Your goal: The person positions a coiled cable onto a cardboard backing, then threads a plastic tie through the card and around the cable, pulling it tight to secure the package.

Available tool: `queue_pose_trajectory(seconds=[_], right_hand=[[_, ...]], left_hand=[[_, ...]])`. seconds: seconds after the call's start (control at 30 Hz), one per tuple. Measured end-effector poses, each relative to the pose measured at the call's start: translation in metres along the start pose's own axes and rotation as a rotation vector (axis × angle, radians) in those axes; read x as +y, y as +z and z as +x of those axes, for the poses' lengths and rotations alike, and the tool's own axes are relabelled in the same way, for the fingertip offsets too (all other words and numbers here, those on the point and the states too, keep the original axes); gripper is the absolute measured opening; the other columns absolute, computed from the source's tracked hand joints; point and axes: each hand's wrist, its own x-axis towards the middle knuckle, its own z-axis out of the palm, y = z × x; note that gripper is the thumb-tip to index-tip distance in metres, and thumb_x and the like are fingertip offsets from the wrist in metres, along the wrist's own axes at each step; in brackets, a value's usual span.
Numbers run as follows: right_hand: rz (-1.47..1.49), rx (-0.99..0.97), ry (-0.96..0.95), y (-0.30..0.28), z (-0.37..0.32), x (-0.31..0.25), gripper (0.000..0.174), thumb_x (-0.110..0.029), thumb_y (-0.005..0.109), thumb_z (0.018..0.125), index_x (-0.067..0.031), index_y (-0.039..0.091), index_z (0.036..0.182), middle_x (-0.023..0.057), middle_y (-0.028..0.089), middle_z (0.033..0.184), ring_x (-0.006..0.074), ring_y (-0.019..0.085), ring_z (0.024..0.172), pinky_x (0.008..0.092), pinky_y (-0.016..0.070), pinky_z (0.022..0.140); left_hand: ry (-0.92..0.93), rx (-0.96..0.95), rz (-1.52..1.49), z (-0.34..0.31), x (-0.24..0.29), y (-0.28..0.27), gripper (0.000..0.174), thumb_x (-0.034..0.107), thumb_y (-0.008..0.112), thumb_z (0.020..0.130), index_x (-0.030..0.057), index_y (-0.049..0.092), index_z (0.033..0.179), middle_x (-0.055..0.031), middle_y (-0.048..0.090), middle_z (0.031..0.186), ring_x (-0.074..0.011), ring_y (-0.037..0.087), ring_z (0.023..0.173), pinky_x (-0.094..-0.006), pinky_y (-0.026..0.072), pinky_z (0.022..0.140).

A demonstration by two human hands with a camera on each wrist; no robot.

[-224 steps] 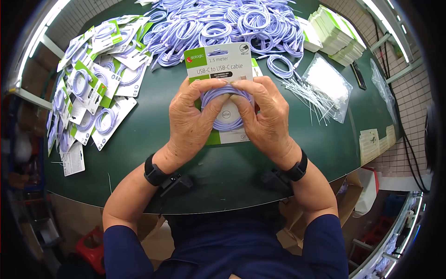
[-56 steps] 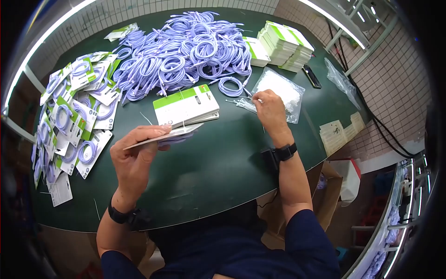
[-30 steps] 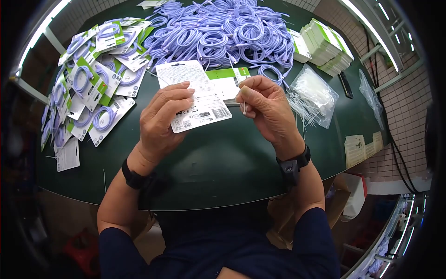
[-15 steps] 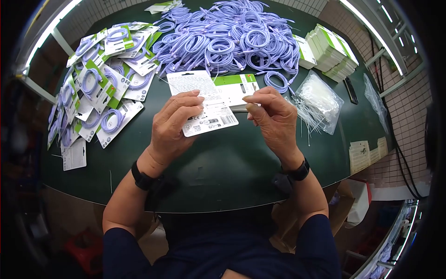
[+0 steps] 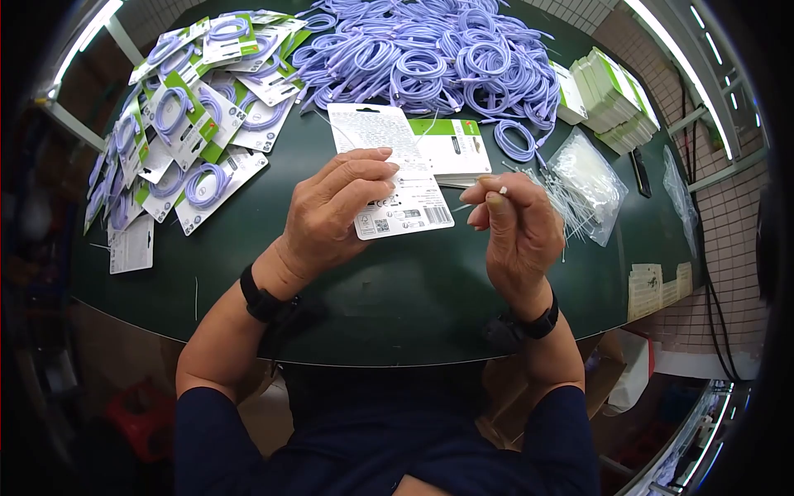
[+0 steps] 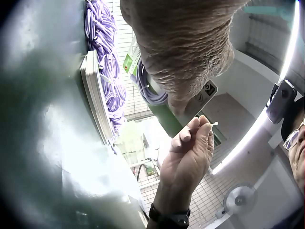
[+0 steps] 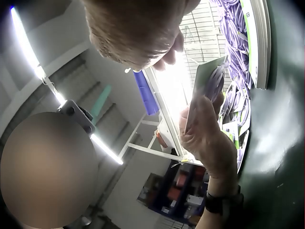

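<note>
The left hand (image 5: pixel 335 207) grips a printed backing card (image 5: pixel 374 132) above the green table (image 5: pixel 397 306), barcode side up, with its fingers curled over the card's face. The left wrist view shows a coiled purple USB cable (image 6: pixel 151 93) lying against the card's other side. The right hand (image 5: pixel 517 231) is just beside the card's edge but apart from it. It pinches a thin white cable tie (image 5: pixel 502 191) between thumb and forefinger, the other fingers curled in.

The tie is slender and held near one end, so it could twist or slip from the pinch and be lost among the loose ties (image 5: pixel 550 198) by the plastic bag (image 5: pixel 591 165). The coil looks kept in place mainly by the left hand's pressure — if that grip slackens, it could spring open or shift on the card. The card also hangs over the stack of blank cards (image 5: pixel 463 149) — a dropped tie might slide in under it
</note>
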Motion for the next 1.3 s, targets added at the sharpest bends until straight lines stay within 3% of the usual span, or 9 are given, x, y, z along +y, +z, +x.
queue_pose_trajectory(seconds=[0.1,0.2,0.33,0.9,1.0,1.3], right_hand=[[-0.048,-0.01,-0.139,0.0,0.006,-0.002,0.013,-0.003,0.06,0.107,0.0059,0.062,0.116,0.0172,0.075,0.091,0.0128,0.068,0.072,0.0256,0.0569,0.062],[0.323,0.038,-0.127,0.005,-0.002,-0.005,0.014,-0.003,0.059,0.107,0.0067,0.063,0.116,0.0222,0.075,0.095,0.0192,0.071,0.077,0.0295,0.0603,0.066],[0.518,-0.068,-0.12,0.014,-0.006,-0.015,0.016,-0.005,0.058,0.108,0.0072,0.064,0.117,0.0254,0.075,0.097,0.0238,0.072,0.079,0.0326,0.0619,0.067],[0.525,-0.077,-0.032,0.022,-0.01,-0.014,0.016,-0.003,0.06,0.106,0.0079,0.065,0.117,0.0254,0.075,0.101,0.0245,0.074,0.083,0.034,0.0645,0.071],[0.399,-0.094,-0.045,0.023,-0.01,-0.015,0.02,-0.013,0.053,0.112,0.0032,0.063,0.117,0.0221,0.073,0.094,0.0227,0.068,0.072,0.0324,0.0573,0.061],[0.441,-0.088,0.016,0.024,-0.011,-0.015,0.019,-0.01,0.053,0.111,0.0042,0.062,0.117,0.0225,0.073,0.094,0.023,0.069,0.073,0.0327,0.0582,0.062]], left_hand=[[-0.004,-0.011,-0.009,-0.001,-0.001,-0.001,0.036,0.01,0.092,0.074,0.0036,0.068,0.099,-0.0143,0.076,0.112,-0.037,0.074,0.114,-0.0429,0.0612,0.094],[0.025,0.003,-0.001,0.001,-0.001,-0.001,0.032,0.008,0.09,0.073,0.0032,0.067,0.096,-0.012,0.075,0.108,-0.0339,0.074,0.112,-0.0405,0.0632,0.09],[0.033,0.038,0.0,0.001,0.0,-0.002,0.031,0.008,0.089,0.073,0.0028,0.067,0.094,-0.0121,0.075,0.107,-0.0338,0.074,0.112,-0.0404,0.0635,0.09],[0.024,0.026,0.002,0.0,0.002,-0.004,0.03,0.01,0.091,0.075,0.0032,0.069,0.093,-0.0131,0.077,0.107,-0.0358,0.075,0.112,-0.0419,0.063,0.091],[0.018,0.025,-0.001,0.0,0.003,-0.005,0.03,0.01,0.091,0.075,0.0032,0.069,0.093,-0.0131,0.077,0.107,-0.0358,0.075,0.113,-0.042,0.0629,0.091],[0.027,0.04,0.009,0.002,0.004,-0.004,0.028,0.006,0.088,0.073,0.0028,0.067,0.091,-0.011,0.076,0.105,-0.0341,0.075,0.111,-0.0402,0.0639,0.088]])
